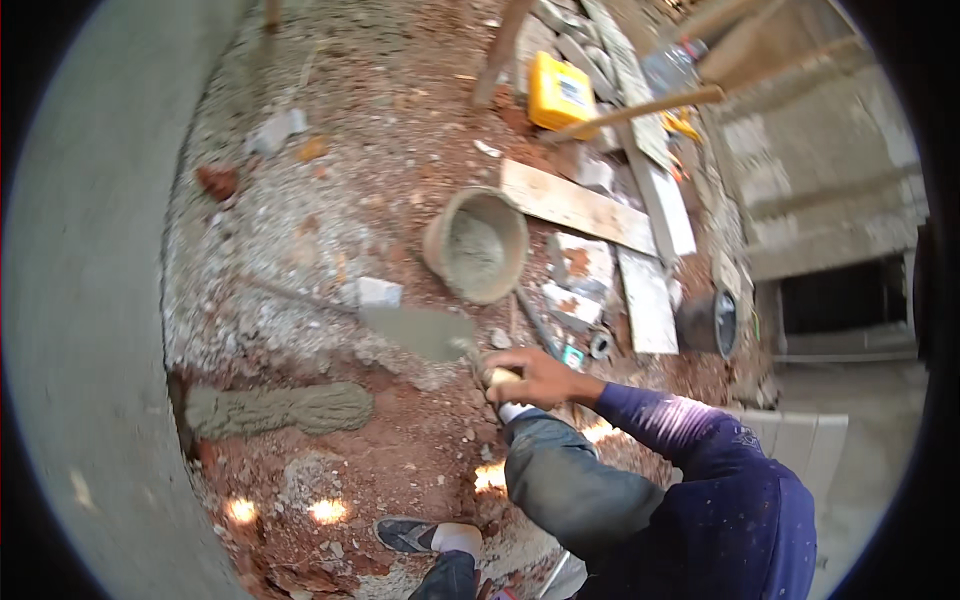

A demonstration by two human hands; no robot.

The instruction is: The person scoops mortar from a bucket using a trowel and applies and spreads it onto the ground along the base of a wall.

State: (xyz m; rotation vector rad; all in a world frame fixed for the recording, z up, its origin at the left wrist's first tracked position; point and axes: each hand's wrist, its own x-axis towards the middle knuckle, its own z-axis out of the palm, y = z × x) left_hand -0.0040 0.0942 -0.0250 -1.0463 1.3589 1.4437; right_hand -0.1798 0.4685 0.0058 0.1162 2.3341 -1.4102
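My right hand [535,378] is wrapped round the pale handle of a trowel [425,333], its blade pointing left. The blade looks grey and slightly smeared by motion, hovering over the dirt just below a round bucket [432,250] with grey mortar inside. On the reddish soil to the left lies a long bed of wet mortar [290,408], close to the grey wall [90,300]. My left hand does not show.
Beyond the bucket lie a wooden plank [580,207], broken white blocks [580,262] and a yellow jerrycan [558,92]. A dark bucket [708,323] is tipped at the right. My sandalled foot [405,534] rests on the soil below the mortar bed.
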